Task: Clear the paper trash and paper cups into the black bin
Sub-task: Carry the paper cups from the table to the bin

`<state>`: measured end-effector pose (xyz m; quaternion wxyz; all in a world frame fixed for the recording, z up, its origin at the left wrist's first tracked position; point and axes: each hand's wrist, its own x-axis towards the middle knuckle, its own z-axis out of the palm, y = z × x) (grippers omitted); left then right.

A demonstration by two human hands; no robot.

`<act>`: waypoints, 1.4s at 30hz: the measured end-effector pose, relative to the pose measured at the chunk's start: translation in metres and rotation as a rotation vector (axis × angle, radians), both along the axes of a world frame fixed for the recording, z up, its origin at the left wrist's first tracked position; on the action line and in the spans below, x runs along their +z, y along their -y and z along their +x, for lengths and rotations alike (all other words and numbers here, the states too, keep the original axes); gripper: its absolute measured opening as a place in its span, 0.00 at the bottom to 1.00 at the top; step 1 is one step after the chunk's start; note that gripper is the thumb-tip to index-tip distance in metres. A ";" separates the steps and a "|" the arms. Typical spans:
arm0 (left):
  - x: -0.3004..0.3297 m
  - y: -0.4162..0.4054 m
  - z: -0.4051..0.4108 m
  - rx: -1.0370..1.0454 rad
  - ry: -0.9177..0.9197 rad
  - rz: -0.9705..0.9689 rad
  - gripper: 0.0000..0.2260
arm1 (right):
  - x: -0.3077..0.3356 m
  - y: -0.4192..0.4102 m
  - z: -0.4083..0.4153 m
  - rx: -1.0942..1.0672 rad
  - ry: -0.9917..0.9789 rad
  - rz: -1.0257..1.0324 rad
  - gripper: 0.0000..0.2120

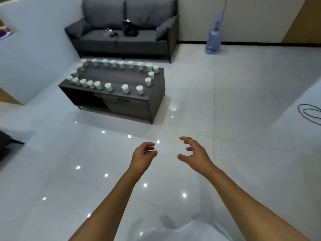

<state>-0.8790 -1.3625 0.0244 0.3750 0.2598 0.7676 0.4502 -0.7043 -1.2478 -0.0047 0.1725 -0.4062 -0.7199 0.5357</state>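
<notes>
Both hands, left [143, 156] and right [194, 153], reach forward apart with fingers loosely curled, holding nothing, above a glossy floor [234, 101], well short of paper cups [125, 88] ringing a dark worktop [114, 77].

A grey two-seat sofa [121, 30] stands against the far white wall, with a cushion [165, 26] propped at its right end. On its seat lie a black bag [130, 28] and, just left of it, a small dark item with a white cord [111, 32]; what these are is unclear. To the right of the sofa, a blue water jug [214, 39] stands upright on the floor near the black baseboard [243, 43]. In front of the sofa sits a low dark wood bench [121, 100] with an open shelf on the left and a drawer on the right. The glossy white tile floor [234, 101] reflects ceiling lights. A dark looped cable [308, 113] lies at the right edge.
</notes>
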 end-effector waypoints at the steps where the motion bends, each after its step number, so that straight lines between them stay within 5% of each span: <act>1: 0.000 0.004 -0.018 0.044 0.008 0.005 0.11 | 0.000 -0.004 -0.022 0.033 0.003 0.001 0.27; 25: -0.016 -0.145 -0.469 0.549 0.090 -0.040 0.10 | -0.006 -0.228 -0.552 0.450 0.127 0.017 0.29; 42: -0.048 -0.263 -0.827 0.405 0.152 -0.139 0.09 | -0.051 -0.315 -0.872 0.274 0.269 -0.100 0.31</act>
